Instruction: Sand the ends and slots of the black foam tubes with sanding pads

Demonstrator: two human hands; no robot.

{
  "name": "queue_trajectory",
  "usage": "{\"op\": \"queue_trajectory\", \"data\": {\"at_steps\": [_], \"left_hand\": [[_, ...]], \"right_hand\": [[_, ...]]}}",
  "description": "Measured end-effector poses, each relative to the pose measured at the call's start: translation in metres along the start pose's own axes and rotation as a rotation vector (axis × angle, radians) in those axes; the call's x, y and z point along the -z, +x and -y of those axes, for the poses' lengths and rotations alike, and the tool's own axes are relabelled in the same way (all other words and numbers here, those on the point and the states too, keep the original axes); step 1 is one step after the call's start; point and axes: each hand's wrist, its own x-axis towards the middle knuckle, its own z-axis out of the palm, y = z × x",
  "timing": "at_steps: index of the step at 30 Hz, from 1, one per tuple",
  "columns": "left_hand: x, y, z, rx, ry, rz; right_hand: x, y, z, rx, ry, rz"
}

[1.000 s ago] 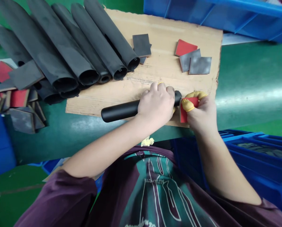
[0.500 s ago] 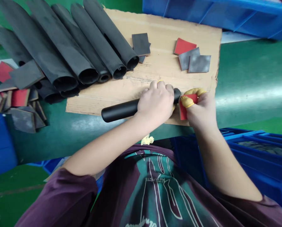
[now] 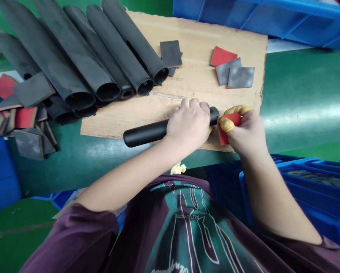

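Note:
My left hand (image 3: pixel 188 121) is wrapped over a black tube (image 3: pixel 145 133) that lies slanted above the near edge of the cardboard, its rounded left end sticking out. At the tube's right end, my right hand (image 3: pixel 245 127) pinches a red sanding pad (image 3: pixel 223 134) between thumb and fingers. The pad is bent and sits against or just beside the tube's end; whether they touch I cannot tell. Yellow finger cots cover the right thumb and forefinger. Most of the left fingers are hidden beneath the tube.
Several dark hollow tubes (image 3: pixel 81 57) lie side by side at the upper left. Loose pads are heaped at the left (image 3: pixel 29 142), and more pads (image 3: pixel 241 77) rest on the cardboard (image 3: pixel 195 83). A blue bin (image 3: pixel 261 17) stands at the back, blue crates (image 3: pixel 315 182) at the lower right.
My right hand has shifted slightly to the right with the red sanding pad. My left hand keeps its hold on the tube, nearly still.

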Motion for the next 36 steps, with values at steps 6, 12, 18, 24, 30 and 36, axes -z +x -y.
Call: {"op": "queue_trajectory", "data": {"at_steps": [6, 12, 18, 24, 30, 36], "left_hand": [[-0.003, -0.001, 0.002, -0.004, -0.018, -0.025], [-0.002, 0.000, 0.002, -0.008, -0.011, -0.014], [-0.001, 0.000, 0.001, -0.001, -0.003, -0.002], [-0.001, 0.000, 0.001, 0.005, -0.011, 0.009], [0.003, 0.001, 0.002, 0.002, -0.033, 0.023], [0.000, 0.001, 0.000, 0.003, -0.026, 0.009]], "right_hand": [[0.007, 0.008, -0.007, -0.048, 0.117, -0.002], [-0.001, 0.014, -0.002, -0.010, 0.132, 0.029], [-0.007, 0.019, 0.000, 0.058, 0.190, -0.027], [-0.011, 0.030, 0.009, 0.059, 0.107, 0.044], [-0.003, 0.013, 0.001, 0.071, 0.101, 0.078], [-0.004, 0.013, 0.003, 0.082, 0.068, 0.021]]}}
